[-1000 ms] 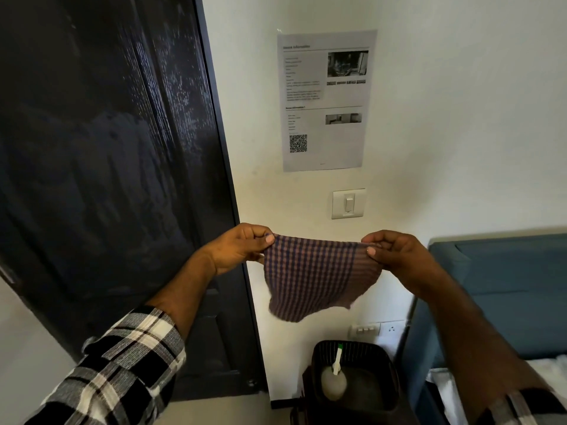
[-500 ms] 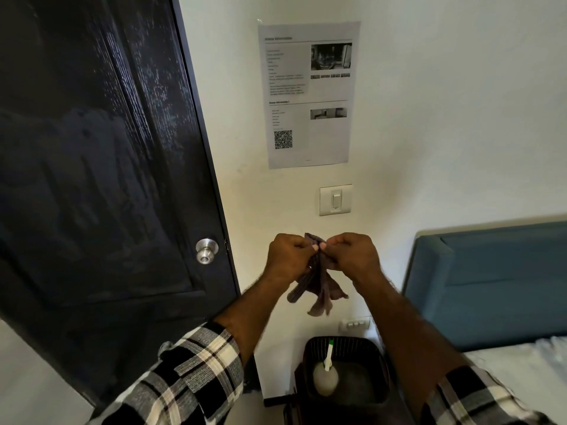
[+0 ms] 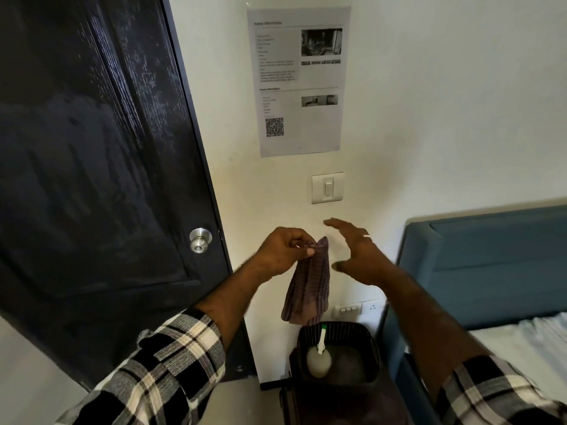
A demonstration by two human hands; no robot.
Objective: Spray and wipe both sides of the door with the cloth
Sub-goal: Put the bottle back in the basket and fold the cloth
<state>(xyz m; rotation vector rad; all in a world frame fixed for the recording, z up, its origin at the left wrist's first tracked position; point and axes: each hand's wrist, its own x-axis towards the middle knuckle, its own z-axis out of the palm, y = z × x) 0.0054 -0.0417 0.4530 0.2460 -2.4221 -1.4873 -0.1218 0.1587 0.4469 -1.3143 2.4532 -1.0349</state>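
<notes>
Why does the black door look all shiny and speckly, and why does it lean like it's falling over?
In the head view, light glances off the glossy black wooden door, so pale speckles and smeary patches glint on it; the round silver doorknob gleams too. The lean is the wide-angle lens bending straight edges. The open right hand looks slightly blurred, while the left hand pinching the purple checked cloth looks sharper.

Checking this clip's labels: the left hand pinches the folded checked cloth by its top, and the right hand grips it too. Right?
Not quite. The left hand does pinch the cloth by its top, but the right hand is open beside it, fingers spread, not touching it. The head view shows this.
</notes>
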